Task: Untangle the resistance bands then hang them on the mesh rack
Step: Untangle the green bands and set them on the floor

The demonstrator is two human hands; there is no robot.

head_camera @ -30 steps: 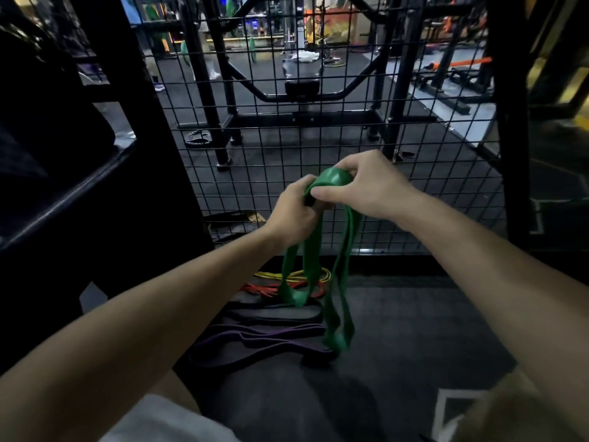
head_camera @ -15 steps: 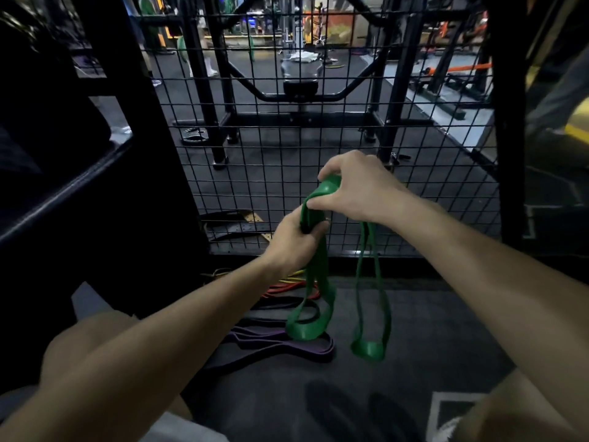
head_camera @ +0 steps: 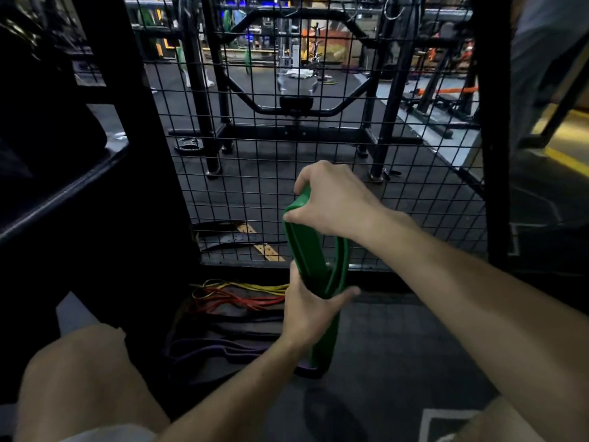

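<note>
no readable text, labels (or numbers) anywhere

Setting: a gym. Dark rubber flooring (head_camera: 398, 362) underfoot. A black wire mesh rack (head_camera: 318, 148) stands in front; beyond it, a black steel power rack (head_camera: 299, 68) on its frame, with a weight plate (head_camera: 188, 145) lying flat on the floor near its left post. More machines with orange parts (head_camera: 446, 90) at right rear. On the floor by the mesh: a pile of resistance bands (head_camera: 229, 314) in yellow, red, black and purple. Yellow floor line (head_camera: 567, 161) at far right.
</note>
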